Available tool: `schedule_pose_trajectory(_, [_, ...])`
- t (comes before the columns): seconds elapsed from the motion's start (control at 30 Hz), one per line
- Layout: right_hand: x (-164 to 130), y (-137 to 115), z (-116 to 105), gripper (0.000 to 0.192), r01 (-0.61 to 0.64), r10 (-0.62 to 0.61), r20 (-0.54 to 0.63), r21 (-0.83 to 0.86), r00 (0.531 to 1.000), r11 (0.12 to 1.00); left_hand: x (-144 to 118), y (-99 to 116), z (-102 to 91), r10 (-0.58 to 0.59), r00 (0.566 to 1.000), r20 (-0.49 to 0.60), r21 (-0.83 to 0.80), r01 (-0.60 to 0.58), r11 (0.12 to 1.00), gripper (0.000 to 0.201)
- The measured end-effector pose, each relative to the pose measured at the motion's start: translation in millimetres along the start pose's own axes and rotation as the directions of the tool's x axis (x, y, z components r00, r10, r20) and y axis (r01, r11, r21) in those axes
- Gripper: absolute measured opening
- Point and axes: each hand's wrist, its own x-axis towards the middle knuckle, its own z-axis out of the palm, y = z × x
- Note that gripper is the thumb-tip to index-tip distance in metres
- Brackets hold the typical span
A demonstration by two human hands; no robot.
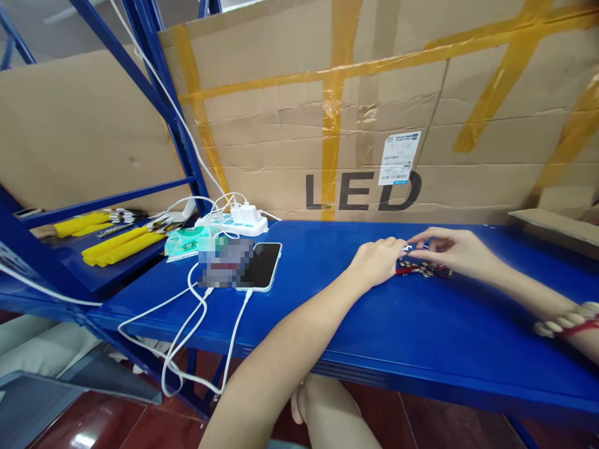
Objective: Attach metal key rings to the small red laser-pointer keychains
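My left hand (377, 260) rests on the blue shelf (374, 324) with its fingers curled around a small metal part (406, 249). My right hand (452, 249) meets it from the right, thumb and fingers pinched at the same small part. Just below the fingertips lies a little pile of small parts with red and dark wires (423, 270). A bead bracelet (564, 322) sits on my right wrist.
A phone (264, 265) on a white cable lies left of the hands, next to a blurred item (224, 262). Behind them stand a white power strip with a charger (234, 219) and a green packet (187, 242). Yellow bundles (116, 245) lie on a lower shelf. A taped cardboard box (374, 112) marked LED forms the back wall.
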Motion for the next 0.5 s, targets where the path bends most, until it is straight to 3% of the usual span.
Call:
schedule_pose_trajectory(0.1, [0.1,-0.3,1.0,0.051,0.004,-0.005,-0.022,-0.038,1.000,0.999,-0.6,0.0,-1.5,0.004,0.999,0.036,0.015,-0.005,1.000,0.024])
schedule_pose_trajectory(0.27, [1.0,2.6,-0.9,0.042,0.114,-0.124,-0.088,-0.107,0.988,0.988,-0.4,-1.9,-2.0,0.045,0.995,0.084,0.045,-0.049,0.998,0.026])
schedule_pose_trajectory(0.5, [1.1,3.4,-3.5,0.045,0.242,-0.259,-0.091,-0.165,0.962,0.956,1.9,-5.8,3.0,0.078,0.995,0.060,-0.012,-0.077,0.997,0.026])
